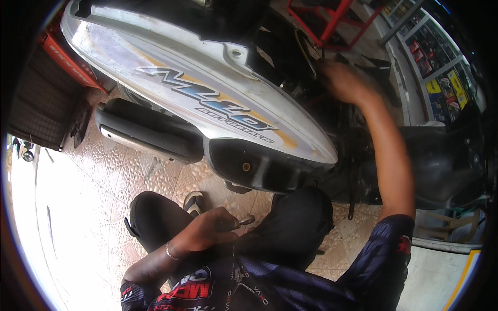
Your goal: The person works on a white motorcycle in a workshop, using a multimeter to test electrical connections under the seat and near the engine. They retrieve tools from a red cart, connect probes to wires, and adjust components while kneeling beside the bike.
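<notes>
The white side panel [207, 93] of the scooter ran lengthwise from upper left to lower right, tapering rightward. On the panel's near side, well apart from it, the left hand [210, 229] was closed around a small tool [247, 221], its metal head pointing right. Beyond the panel's far edge, toward the tapered end, the right hand [346, 83], nearer the panel, lay at the dark interior [324, 106]; shadow and blur hid whether its fingers were apart or clamped.

The person wears a dark short-sleeved shirt [311, 285] with red and white lettering, black trousers [298, 220], a thin pale bracelet [169, 252] and open-looking footwear [194, 202].
</notes>
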Tool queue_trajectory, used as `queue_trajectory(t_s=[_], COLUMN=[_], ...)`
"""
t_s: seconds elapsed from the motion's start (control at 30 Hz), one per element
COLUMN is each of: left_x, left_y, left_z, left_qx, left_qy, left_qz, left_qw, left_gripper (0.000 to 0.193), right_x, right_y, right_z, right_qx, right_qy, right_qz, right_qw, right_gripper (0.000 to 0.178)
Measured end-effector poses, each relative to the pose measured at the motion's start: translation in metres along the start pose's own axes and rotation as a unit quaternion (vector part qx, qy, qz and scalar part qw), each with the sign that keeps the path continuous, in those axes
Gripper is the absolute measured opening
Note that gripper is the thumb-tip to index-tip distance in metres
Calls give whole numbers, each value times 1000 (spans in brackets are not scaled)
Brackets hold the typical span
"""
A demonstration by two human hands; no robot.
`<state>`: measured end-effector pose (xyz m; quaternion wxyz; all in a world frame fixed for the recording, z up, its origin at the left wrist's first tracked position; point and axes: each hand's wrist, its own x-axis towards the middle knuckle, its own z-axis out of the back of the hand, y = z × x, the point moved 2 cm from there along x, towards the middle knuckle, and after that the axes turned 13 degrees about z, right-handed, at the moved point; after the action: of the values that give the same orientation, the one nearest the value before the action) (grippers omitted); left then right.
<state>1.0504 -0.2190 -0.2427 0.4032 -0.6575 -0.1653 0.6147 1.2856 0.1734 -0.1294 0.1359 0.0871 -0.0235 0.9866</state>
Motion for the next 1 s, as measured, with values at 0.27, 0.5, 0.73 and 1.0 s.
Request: queue_trajectory(t_s=[0.27, 0.5, 0.73, 1.0], left_x=[1, 2, 0, 4], left_y=[1, 1, 0, -5], left_z=[0, -4, -3, -1], left_qx=[5, -25, -1, -42], left_qy=[-6, 8, -8, -26], left_qz=[8, 5, -8, -75], left_qw=[1000, 1000, 1000, 996], left_gripper=[42, 42, 40, 35], right_x=[0, 2, 2, -49], right_y=[-12, -14, 1, 130], right_z=[-16, -22, 10, 69], right_qx=[36, 73, 21, 442], right_qy=[-33, -49, -92, -383], right_qz=[7, -15, -88, -77], right_qw=[999, 996, 992, 807], right_gripper=[35, 27, 22, 21])
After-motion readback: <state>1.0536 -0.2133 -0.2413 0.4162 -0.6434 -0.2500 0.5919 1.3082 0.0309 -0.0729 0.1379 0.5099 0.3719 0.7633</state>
